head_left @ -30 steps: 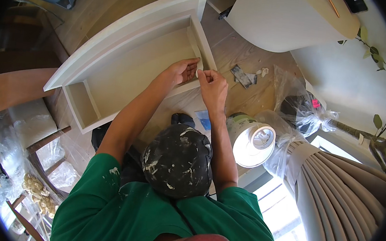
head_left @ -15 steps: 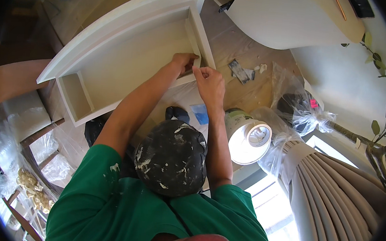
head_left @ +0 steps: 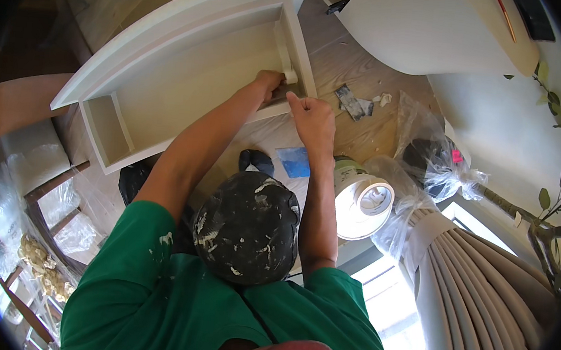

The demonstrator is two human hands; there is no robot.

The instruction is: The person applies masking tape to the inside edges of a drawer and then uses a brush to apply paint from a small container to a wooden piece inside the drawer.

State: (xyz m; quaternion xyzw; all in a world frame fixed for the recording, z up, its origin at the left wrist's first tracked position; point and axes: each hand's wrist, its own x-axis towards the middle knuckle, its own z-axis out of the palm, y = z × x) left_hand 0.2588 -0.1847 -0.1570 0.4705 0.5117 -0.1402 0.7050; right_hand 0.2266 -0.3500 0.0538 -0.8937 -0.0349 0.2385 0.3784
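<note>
A pale wooden drawer (head_left: 196,68) with a long curved front lies ahead of me, its hollow side up. My left hand (head_left: 270,85) reaches into its right end, fingers closed. At the fingertips is a short pale strip (head_left: 290,76), apparently pinched, lying along the end wall. My right hand (head_left: 314,121) is just outside the drawer's near right corner, fingers curled in and thumb pointing toward the corner. Whatever lies inside its curl, if anything, is hidden. Below the hands is my bent knee in black, paint-spattered cloth (head_left: 248,229).
A white bucket (head_left: 350,214) with a roll (head_left: 376,198) on its lid stands by my right forearm. A blue sheet (head_left: 293,161) and crumpled scraps (head_left: 352,102) lie on the floor. Plastic film (head_left: 423,147) wraps a dark pot at right. A gathered curtain (head_left: 484,293) hangs nearby.
The pale strip, which spanned toward my right thumb, now sits by the left fingertips alone. My right hand has shifted slightly right, away from the left. The view has tilted a little.
</note>
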